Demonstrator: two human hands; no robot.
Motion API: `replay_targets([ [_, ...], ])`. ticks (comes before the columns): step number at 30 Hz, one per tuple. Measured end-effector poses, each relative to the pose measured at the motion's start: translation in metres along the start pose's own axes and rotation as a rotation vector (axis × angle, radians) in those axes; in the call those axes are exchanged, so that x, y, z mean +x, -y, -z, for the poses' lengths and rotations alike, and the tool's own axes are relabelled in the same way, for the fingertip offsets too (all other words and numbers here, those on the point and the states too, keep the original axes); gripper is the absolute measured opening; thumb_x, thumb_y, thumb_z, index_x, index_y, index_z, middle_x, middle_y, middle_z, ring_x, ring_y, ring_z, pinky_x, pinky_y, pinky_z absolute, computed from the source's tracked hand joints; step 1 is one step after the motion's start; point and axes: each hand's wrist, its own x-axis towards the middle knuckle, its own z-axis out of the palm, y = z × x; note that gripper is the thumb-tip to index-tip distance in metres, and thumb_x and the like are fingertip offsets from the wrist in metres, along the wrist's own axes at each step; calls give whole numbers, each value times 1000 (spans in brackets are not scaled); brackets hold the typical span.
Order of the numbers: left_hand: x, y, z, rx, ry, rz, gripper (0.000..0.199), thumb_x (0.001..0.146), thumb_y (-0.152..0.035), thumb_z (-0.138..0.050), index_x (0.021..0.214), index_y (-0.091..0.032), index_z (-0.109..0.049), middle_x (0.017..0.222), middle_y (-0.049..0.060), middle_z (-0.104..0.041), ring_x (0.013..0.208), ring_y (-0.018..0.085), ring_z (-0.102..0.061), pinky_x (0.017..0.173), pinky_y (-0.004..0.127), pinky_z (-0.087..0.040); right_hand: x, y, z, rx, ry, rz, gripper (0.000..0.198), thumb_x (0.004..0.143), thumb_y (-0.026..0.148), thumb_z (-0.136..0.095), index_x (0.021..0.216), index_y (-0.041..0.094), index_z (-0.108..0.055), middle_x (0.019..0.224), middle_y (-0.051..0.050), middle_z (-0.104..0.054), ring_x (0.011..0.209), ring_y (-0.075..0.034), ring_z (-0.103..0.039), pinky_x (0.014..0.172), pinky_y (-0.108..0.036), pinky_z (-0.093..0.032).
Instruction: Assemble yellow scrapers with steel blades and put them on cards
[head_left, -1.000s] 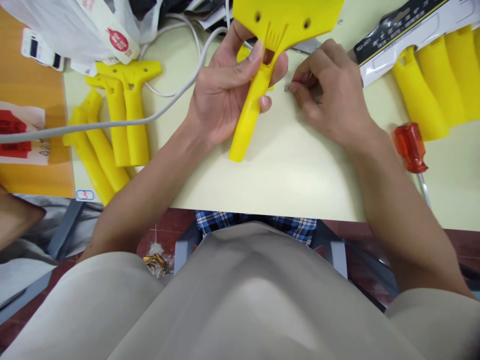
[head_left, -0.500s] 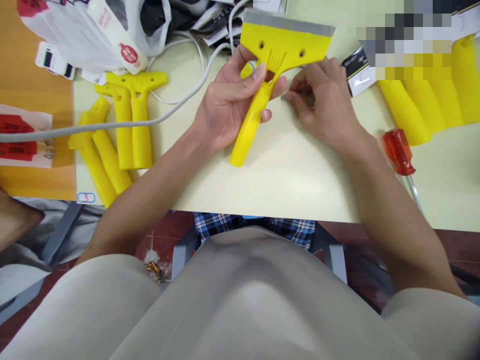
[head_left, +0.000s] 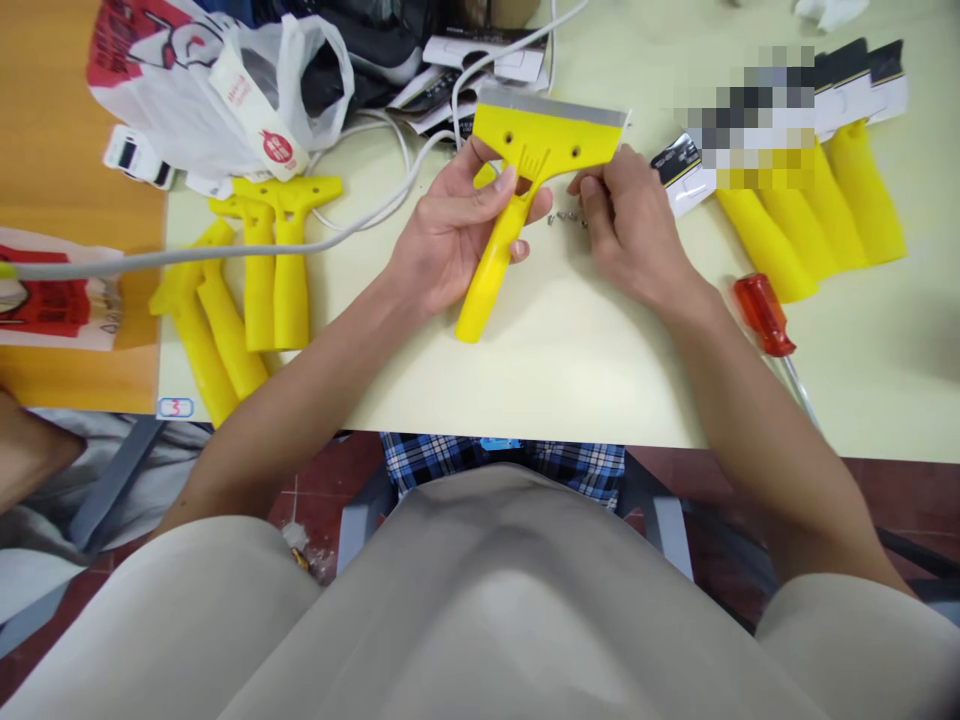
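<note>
My left hand (head_left: 450,225) is closed around a yellow scraper (head_left: 491,275), thumb near the neck. The scraper tilts with its wide head up, a grey metal blade (head_left: 555,104) along the top edge and two dark holes below it. My right hand (head_left: 637,225) is just right of the scraper head, fingers curled together low over the table. Whatever its fingertips hold, if anything, is hidden. Several small metal screws (head_left: 568,216) lie on the table beside those fingertips.
Yellow scraper handles (head_left: 291,260) lie at left, near a plastic bag (head_left: 180,90) and a grey cable (head_left: 300,246). At right are a red-handled screwdriver (head_left: 763,305) and several yellow scrapers (head_left: 870,200) with black-and-white cards. Part of another person shows at far left (head_left: 30,450).
The camera view has shifted, showing more of the table's far side. My right fingers have moved, and several screws now show beside them. The scraper stays in my left hand.
</note>
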Motion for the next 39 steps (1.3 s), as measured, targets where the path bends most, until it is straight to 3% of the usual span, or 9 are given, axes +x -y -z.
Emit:
replay_targets([
  [5, 1, 0, 1, 1, -14, -1, 31, 110, -3, -46, 110, -27, -66, 116, 1, -75, 100, 11, -74, 63, 16, -51, -1, 2, 0, -22, 36, 13, 37, 94, 66, -71, 107, 32, -63, 108, -8, -70, 106, -33, -59, 102, -55, -43],
  [7, 1, 1, 0, 30, -32, -19, 29, 111, -4, -48, 110, -28, -65, 117, 1, -75, 105, 13, -75, 63, 18, -49, -1, 4, 0, -23, 45, 0, 37, 92, 65, -75, 105, 32, -64, 109, -8, -70, 111, -35, -59, 105, -57, -42],
  [18, 1, -4, -3, -76, 72, 46, 41, 118, 1, -28, 108, -21, -62, 114, 1, -76, 98, 9, -81, 62, 15, -55, 3, 16, -3, 22, 79, -46, 32, 98, 61, -70, 96, 30, -64, 110, -10, -72, 116, -37, -56, 110, -62, -41],
  [25, -1, -4, -9, 16, -9, 65, 37, 117, 1, -37, 105, -22, -63, 111, -1, -77, 96, 9, -81, 59, 14, -55, 3, 15, -5, -44, 77, -32, 26, 102, 61, -61, 103, 34, -63, 119, -9, -72, 119, -38, -56, 108, -63, -44],
  [31, 0, -3, -5, -73, 79, 73, 39, 119, 0, -32, 107, -20, -63, 109, -1, -76, 97, 9, -82, 61, 15, -57, 3, 19, -4, -148, 106, -31, 19, 104, 47, -49, 108, 35, -63, 128, -11, -70, 124, -41, -56, 108, -68, -43],
  [35, 2, -2, -3, -78, 79, 71, 37, 119, 1, -33, 108, -20, -61, 113, -1, -77, 96, 9, -83, 60, 17, -58, 3, 19, -5, -145, 93, -34, 24, 106, 52, -48, 112, 40, -68, 128, -10, -69, 123, -41, -55, 107, -68, -44],
  [39, 0, -5, -7, -60, 27, 75, 36, 120, 0, -33, 108, -21, -59, 112, -2, -76, 92, 9, -83, 58, 15, -56, 3, 21, -3, -127, 83, -37, 24, 106, 55, -53, 111, 37, -68, 129, -9, -70, 126, -41, -57, 109, -65, -44],
])
